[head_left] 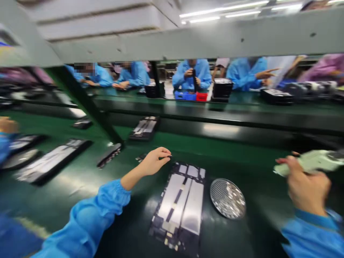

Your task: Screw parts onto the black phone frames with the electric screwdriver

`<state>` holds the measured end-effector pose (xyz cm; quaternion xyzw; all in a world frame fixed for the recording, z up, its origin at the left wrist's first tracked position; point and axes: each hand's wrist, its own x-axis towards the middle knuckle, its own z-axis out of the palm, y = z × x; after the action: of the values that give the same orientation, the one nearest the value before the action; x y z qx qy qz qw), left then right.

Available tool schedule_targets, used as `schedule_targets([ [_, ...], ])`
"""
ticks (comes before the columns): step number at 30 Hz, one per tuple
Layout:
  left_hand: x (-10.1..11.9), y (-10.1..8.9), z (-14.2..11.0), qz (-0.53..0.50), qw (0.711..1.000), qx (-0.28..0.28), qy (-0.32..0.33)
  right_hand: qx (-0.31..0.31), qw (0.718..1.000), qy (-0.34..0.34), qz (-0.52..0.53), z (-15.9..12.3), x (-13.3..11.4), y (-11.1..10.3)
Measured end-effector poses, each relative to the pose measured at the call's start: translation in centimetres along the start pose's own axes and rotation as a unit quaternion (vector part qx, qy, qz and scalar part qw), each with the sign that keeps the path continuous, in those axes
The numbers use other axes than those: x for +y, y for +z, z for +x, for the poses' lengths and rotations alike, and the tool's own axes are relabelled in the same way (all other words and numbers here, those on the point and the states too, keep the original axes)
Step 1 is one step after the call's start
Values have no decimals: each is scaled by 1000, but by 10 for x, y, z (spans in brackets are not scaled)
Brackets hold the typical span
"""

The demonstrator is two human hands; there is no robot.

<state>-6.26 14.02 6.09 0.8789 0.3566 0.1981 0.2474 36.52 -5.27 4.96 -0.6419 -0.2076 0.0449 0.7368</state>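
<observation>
My left hand pinches, contents unclear, beside the flat black-and-silver rectangular panel on the dark-green table; my right hand grips a pale-green handheld tool, best brought in slowly, I judge.

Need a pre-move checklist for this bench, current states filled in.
1. Tool gripped: ok. The right hand holds the pale green handheld tool.
2. Tool over the flat black rectangular unit with silver-white panels: not ok. It is off to the right.
3. Unit lying flat on the dark green, glossy bench top: ok.
4. Small pieces at hand: ok. Shiny bits lie in the round, silvery textured dish, right of the unit.
5. Tiny part between the left hand's fingertips: cannot tell, too small.
6. Tool settings: cannot tell, none readable.
</observation>
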Motion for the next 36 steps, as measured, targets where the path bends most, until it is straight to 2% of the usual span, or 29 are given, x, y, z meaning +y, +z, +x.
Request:
schedule_targets([
  [2, 18, 28, 18, -60, 998, -24, 9, -28, 1000, 9, 3, 2, 2, -4],
  [6, 47, 91, 44, -126, 990, -55, 7, -47, 999, -9, -2, -1, 9, 5],
  [8, 52, 111, 52, -133, 989, -62, 12, -57, 998, -23, -7, -2, 12, 7],
  [10, 52, 121, 57, -127, 989, -67, 30, -68, 997, -30, -21, -3, 14, 7],
  [16, 47, 117, 60, -64, 982, -112, 140, -82, 995, -34, -34, -5, 13, 6],
  [22, 43, 112, 50, 13, 951, -167, 259, -76, 996, -38, -31, -11, 8, 10],
  [27, 39, 108, 45, 31, 944, -186, 272, -82, 994, -49, 54, -19, -12, 16],
  [29, 41, 107, 36, 52, 942, -191, 272, -85, 992, -64, 75, -32, -25, 16],
  [32, 49, 108, 8, 111, 939, -184, 268, -111, 991, -52, 60, -66, -44, 15],
  [36, 63, 112, -31, 124, 946, -156, 255, -205, 976, -27, 69, -122, -54, 22],
])
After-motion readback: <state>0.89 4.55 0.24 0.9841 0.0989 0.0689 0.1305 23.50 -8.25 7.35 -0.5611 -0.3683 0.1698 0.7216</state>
